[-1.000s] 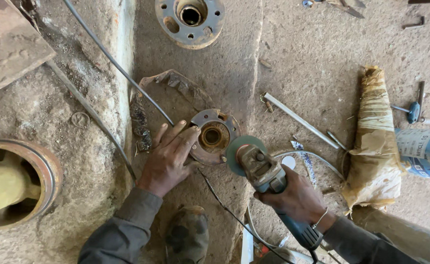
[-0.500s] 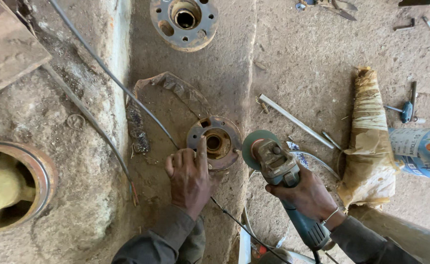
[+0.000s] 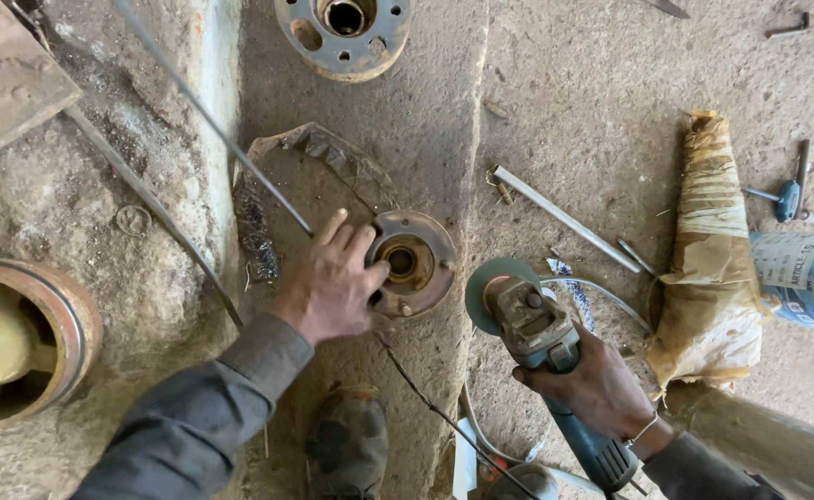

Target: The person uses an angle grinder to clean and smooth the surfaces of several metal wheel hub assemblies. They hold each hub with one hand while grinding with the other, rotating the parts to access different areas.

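Your left hand (image 3: 333, 282) lies flat on the dusty ground with its fingers spread, the thumb and fingertips touching the left rim of a rusty round hub (image 3: 413, 262); the grip here is apart, pressing on the part rather than closed around it. The hub sits on the concrete floor (image 3: 573, 111) near the middle of the view, its open bore facing up and a ring of bolt holes around it.

Your right hand (image 3: 596, 389) has its grip clamped on the blue body of an angle grinder (image 3: 541, 338), whose grey-green disc (image 3: 492, 278) hangs just beside the hub's right edge; whether the two touch cannot be told. A dark cord (image 3: 444, 417) runs down from the hub's lower edge towards the bottom of the picture.

A second, larger hub (image 3: 344, 32) lies at the top of the view, well apart from the first. A curved strip of toothed metal (image 3: 333, 153) arcs around the ground above your left hand. Thin rods (image 3: 148, 199) cross the rough raised slab on the left, where a round rusty housing (image 3: 27, 338) shows a yellow part inside. To the right lie a flat metal bar (image 3: 564, 218), a bundle wrapped in brown paper (image 3: 708, 250) and a blue-handled key (image 3: 788, 196). Your shoe (image 3: 349, 444) shows at the bottom.
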